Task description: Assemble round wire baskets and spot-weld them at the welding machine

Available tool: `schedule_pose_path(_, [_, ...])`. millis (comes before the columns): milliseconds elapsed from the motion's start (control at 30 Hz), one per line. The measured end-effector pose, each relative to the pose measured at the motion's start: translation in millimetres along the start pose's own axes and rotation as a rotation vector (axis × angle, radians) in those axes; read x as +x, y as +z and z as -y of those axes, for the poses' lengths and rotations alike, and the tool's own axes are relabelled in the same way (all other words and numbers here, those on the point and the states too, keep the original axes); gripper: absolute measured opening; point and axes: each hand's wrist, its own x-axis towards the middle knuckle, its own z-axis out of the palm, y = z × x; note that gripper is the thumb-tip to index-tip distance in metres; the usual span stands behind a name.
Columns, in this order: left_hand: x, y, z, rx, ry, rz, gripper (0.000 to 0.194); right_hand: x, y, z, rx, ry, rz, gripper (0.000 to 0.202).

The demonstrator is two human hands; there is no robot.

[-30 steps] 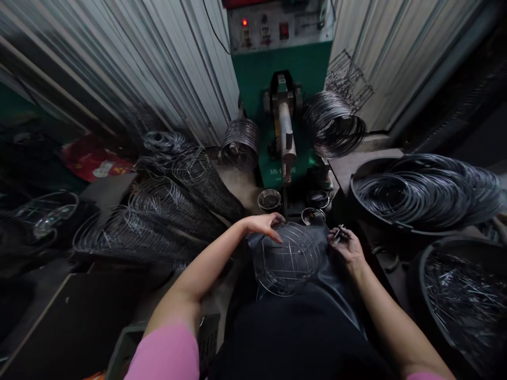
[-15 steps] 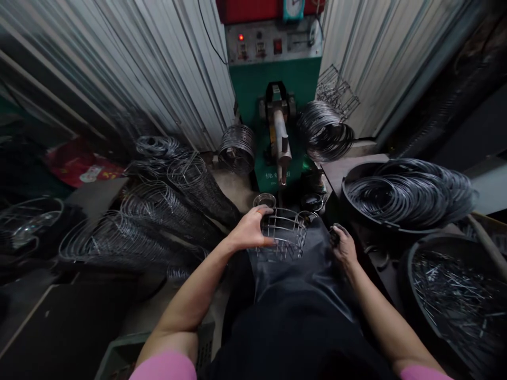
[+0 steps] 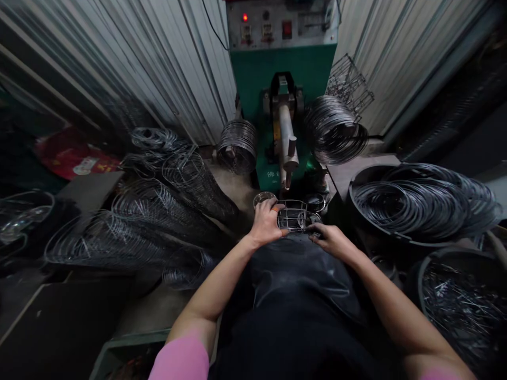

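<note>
A small round wire basket (image 3: 292,215) is in front of me, just below the green machine's rod-like arm (image 3: 287,132). My left hand (image 3: 268,221) grips its left side, thumb low and fingers over the upper edge. At the basket's lower right is my right hand (image 3: 327,237), its fingers pinched together; whatever they hold, if anything, is too small and dark to make out. Small round metal pieces (image 3: 316,201) sit beyond the basket at the machine's foot.
Wire ring bundles hang beside the machine (image 3: 253,68). Stacked wire baskets (image 3: 150,211) stand on the left. On the right are a tub of wire rings (image 3: 420,200) and a tub of short wire pieces (image 3: 459,301). A green crate (image 3: 119,345) sits lower left.
My left hand has moved forward and slightly right with the basket. My right hand has come in leftward, from apart to the basket's right side. The view has shifted a little.
</note>
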Motion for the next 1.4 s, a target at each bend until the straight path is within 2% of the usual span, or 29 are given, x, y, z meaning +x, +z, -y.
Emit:
schedule_pose_path(100, [1.7,8.5,-3.0,0.042,0.003,0.025,0.066,23.8,-5.2,18.2,-0.092,0.020,0.103,0.025])
schedule_pose_path(233, [1.0,13.9,-6.3,0.097,0.006,0.031,0.065,41.6,5.9,24.6,-0.100,0.103,0.050,0.020])
schedule_pose_path(367, [-0.5,15.3,-8.6,0.130,0.020,0.038,0.065,42.6,13.2,24.7,-0.031,0.174,-0.006,0.021])
schedule_pose_path(533, [-3.1,18.0,-10.9,0.148,0.028,0.040,0.064,38.0,7.4,15.6,0.092,0.190,0.147,0.027])
schedule_pose_path(600, [-4.3,19.1,-12.6,0.142,0.047,0.040,0.063,38.6,7.9,11.9,0.122,0.208,0.156,0.028])
schedule_pose_path(667, [-5.2,19.7,-14.6,0.135,0.066,0.045,0.063,39.9,13.2,9.7,0.154,0.217,0.058,0.025])
schedule_pose_path(733, [-5.5,19.3,-16.0,0.136,0.068,0.038,0.062,40.3,22.4,8.9,0.175,0.205,-0.092,0.021])
schedule_pose_path(833, [-5.0,16.4,-15.9,0.135,0.054,0.012,0.061,37.2,37.5,9.5,0.174,0.142,-0.277,0.015])
schedule_pose_path(933, [-3.5,11.1,-14.0,0.102,0.036,-0.007,0.061,31.7,46.3,11.9,0.178,0.044,-0.326,0.008])
schedule_pose_path(1033, [-1.3,5.3,-13.7,0.049,0.005,-0.036,0.064,28.5,48.0,16.0,0.134,-0.027,-0.363,0.012])
schedule_pose_path(1133, [1.2,1.1,-15.3,0.024,-0.004,-0.059,0.064,29.9,47.0,18.9,0.116,-0.024,-0.429,0.014])
schedule_pose_path(1200, [2.2,-0.3,-16.0,0.020,-0.006,-0.064,0.064,32.1,44.9,18.9,0.133,-0.007,-0.399,0.017])
schedule_pose_path(1267, [2.4,-1.2,-15.2,0.010,-0.015,-0.053,0.064,33.6,40.7,18.1,0.150,-0.024,-0.308,0.020])
schedule_pose_path(1400, [1.5,-3.2,-9.9,-0.033,-0.041,-0.032,0.066,32.6,26.1,18.3,0.148,-0.148,-0.126,0.021])
